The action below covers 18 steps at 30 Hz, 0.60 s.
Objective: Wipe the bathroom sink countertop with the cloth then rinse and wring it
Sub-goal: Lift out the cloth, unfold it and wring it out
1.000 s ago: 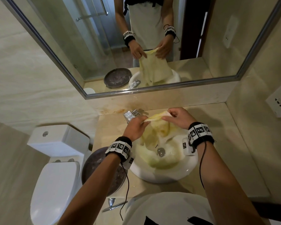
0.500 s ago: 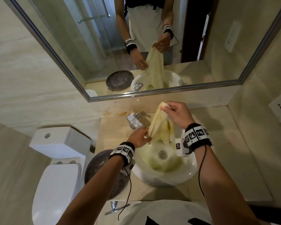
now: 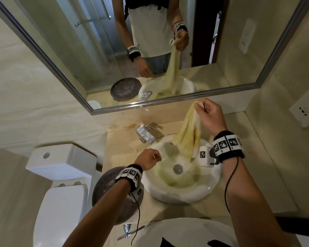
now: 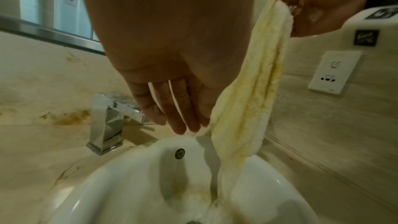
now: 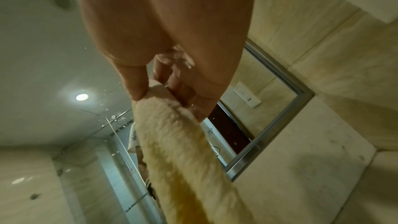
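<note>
We have the cloth (image 3: pixel 189 132) hanging as a long gathered rope from our right hand (image 3: pixel 211 115), which pinches its top corner between thumb and fingers, raised high above the back rim of the sink (image 3: pixel 184 195) and close to the mirror (image 3: pixel 150 50). The cloth's long axis runs nearly straight down, leaning a little toward us, and in the left wrist view its lower end trails into the basin on the right side, near the drain (image 3: pixel 177 168). Our left hand (image 3: pixel 148 160) sits low over the left rim of the sink, holding nothing; from the left wrist view its fingers (image 4: pixel 172 108) are straight and lie just beside the hanging cloth, on its left, about midway down its length. So the free hand is the nearer one to the cloth's middle and lower part, and the cloth lies to its right and slightly ahead. We judge that the wringing will turn on this: the left hand needs only a short sideways reach to close round the lower cloth while the right keeps the top. The faucet (image 3: pixel 145 134) stands behind the left hand, on the tabletop (image 3: pixel 125 150), with no water visibly running
</note>
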### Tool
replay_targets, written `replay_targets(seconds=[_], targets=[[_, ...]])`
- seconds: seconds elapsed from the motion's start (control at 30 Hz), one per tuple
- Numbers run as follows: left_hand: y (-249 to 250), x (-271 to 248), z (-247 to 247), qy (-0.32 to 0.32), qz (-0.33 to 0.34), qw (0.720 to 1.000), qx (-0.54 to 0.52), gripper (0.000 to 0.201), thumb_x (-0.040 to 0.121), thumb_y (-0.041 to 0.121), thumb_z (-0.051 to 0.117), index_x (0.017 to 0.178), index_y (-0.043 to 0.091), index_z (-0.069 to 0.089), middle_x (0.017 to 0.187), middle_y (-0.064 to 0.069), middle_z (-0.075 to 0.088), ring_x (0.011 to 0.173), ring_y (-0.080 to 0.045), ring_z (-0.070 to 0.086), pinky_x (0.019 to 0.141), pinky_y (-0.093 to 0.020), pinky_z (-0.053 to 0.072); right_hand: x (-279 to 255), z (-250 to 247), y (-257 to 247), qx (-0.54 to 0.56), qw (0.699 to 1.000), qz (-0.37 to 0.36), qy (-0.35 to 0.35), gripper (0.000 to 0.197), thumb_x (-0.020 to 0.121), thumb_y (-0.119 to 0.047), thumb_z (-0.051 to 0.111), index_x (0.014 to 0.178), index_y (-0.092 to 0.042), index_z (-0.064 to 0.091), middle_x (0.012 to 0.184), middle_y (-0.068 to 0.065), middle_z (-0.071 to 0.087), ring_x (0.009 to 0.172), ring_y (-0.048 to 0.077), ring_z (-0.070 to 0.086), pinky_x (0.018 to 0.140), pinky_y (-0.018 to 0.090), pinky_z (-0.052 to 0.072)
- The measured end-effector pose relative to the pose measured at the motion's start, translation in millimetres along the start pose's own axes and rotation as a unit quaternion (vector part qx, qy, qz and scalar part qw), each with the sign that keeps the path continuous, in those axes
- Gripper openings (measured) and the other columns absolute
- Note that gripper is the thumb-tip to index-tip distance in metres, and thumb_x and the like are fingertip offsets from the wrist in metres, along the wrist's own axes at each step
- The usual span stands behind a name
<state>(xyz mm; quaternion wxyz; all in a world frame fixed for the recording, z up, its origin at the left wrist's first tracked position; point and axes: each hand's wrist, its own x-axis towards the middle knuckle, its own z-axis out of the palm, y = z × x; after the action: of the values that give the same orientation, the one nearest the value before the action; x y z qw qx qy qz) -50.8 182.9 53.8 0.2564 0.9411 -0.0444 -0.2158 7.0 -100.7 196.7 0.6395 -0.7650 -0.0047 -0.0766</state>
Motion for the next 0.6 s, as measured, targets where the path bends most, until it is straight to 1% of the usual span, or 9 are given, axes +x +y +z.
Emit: replay_targets(seconds=[0.1, 0.13, 0.2, 0.3, 0.37, 0.43, 0.5, 0.53, 0.6], targets=[[16.7, 0.7, -8.1, 0.029, 0.046, 0.998, -0.014, 0.013, 0.094, 0.02, 0.059, 0.096, 0.021, 0.071, 0.095, 0.008, 0.071, 0.079, -0.012, 0.064, 0.08, -0.035, 0.055, -0.8, -0.7, 3.5, -0.03, 0.998, -0.002, -0.046, 0.008, 0.097, -0.019, 0.062, 0.092, -0.019, 0.068, 0.088, 0.0, 0.072, 0.085, 0.013, 0.067, 0.08, 0.03, 0.051], [25.0, 2.6, -11.4, 0.043, 0.059, 0.997, -0.018, 0.013, 0.095, 0.02, 0.06, 0.104, 0.019, 0.069, 0.1, 0.007, 0.07, 0.081, -0.013, 0.064, 0.08, -0.035, 0.055, -0.6, 0.3, 4.6, -0.039, 0.998, -0.003, -0.057, 0.008, 0.097, -0.019, 0.062, 0.092, -0.018, 0.068, 0.089, 0.002, 0.072, 0.087, 0.015, 0.067, 0.081, 0.031, 0.051], [44.8, 8.0, -17.9, 0.068, 0.081, 0.994, -0.022, 0.024, 0.095, 0.023, 0.061, 0.119, 0.018, 0.062, 0.111, 0.005, 0.067, 0.087, -0.014, 0.064, 0.082, -0.035, 0.055, -0.5, 2.0, 5.3, -0.048, 0.996, -0.006, -0.074, 0.008, 0.096, -0.021, 0.063, 0.091, -0.017, 0.068, 0.09, 0.005, 0.072, 0.09, 0.022, 0.068, 0.084, 0.035, 0.052], [75.3, 17.8, -27.3, 0.094, 0.116, 0.988, -0.039, 0.042, 0.096, 0.026, 0.062, 0.137, 0.018, 0.05, 0.131, -0.001, 0.059, 0.106, -0.017, 0.061, 0.091, -0.038, 0.052, -1.0, 2.3, 2.9, -0.053, 0.994, 0.001, -0.093, 0.011, 0.095, -0.025, 0.065, 0.09, -0.016, 0.069, 0.091, 0.01, 0.071, 0.093, 0.03, 0.067, 0.088, 0.044, 0.053], [91.9, 25.6, -34.6, 0.103, 0.142, 0.983, -0.053, 0.052, 0.098, 0.028, 0.06, 0.145, 0.017, 0.042, 0.144, -0.004, 0.049, 0.123, -0.02, 0.053, 0.102, -0.039, 0.046, -0.9, 2.3, -1.0, -0.049, 0.994, 0.006, -0.101, 0.013, 0.094, -0.023, 0.066, 0.09, -0.011, 0.069, 0.092, 0.015, 0.07, 0.092, 0.031, 0.067, 0.089, 0.046, 0.053], [101.9, 37.2, -39.3, 0.103, 0.182, 0.977, -0.045, 0.058, 0.098, 0.03, 0.059, 0.15, 0.017, 0.035, 0.152, -0.005, 0.042, 0.137, -0.022, 0.042, 0.112, -0.038, 0.038, -0.6, 2.0, -6.2, -0.038, 0.993, 0.004, -0.109, 0.014, 0.094, -0.021, 0.066, 0.091, -0.007, 0.069, 0.092, 0.017, 0.07, 0.087, 0.026, 0.067, 0.089, 0.045, 0.053], [106.4, 48.7, -44.0, 0.1, 0.212, 0.972, -0.028, 0.058, 0.097, 0.036, 0.059, 0.149, 0.024, 0.037, 0.153, 0.0, 0.042, 0.14, -0.022, 0.039, 0.115, -0.042, 0.035, -0.1, 1.0, -11.5, -0.031, 0.992, 0.0, -0.119, 0.014, 0.095, -0.018, 0.066, 0.092, -0.005, 0.069, 0.093, 0.017, 0.07, 0.087, 0.022, 0.068, 0.089, 0.042, 0.053], [104.8, 55.5, -44.0, 0.096, 0.221, 0.97, -0.021, 0.054, 0.096, 0.04, 0.059, 0.146, 0.026, 0.042, 0.15, 0.002, 0.046, 0.137, -0.021, 0.043, 0.113, -0.044, 0.038, -0.2, 0.5, -13.7, -0.026, 0.992, 0.001, -0.122, 0.013, 0.095, -0.017, 0.066, 0.092, -0.005, 0.07, 0.093, 0.016, 0.071, 0.087, 0.02, 0.068, 0.088, 0.039, 0.053], [102.4, 57.0, -45.3, 0.088, 0.242, 0.966, -0.021, 0.041, 0.096, 0.044, 0.059, 0.131, 0.023, 0.058, 0.135, 0.004, 0.06, 0.123, -0.018, 0.056, 0.103, -0.043, 0.046, -0.6, 0.1, -17.5, -0.02, 0.992, 0.002, -0.121, 0.012, 0.095, -0.015, 0.066, 0.093, -0.004, 0.071, 0.093, 0.015, 0.072, 0.086, 0.014, 0.067, 0.087, 0.034, 0.052]])
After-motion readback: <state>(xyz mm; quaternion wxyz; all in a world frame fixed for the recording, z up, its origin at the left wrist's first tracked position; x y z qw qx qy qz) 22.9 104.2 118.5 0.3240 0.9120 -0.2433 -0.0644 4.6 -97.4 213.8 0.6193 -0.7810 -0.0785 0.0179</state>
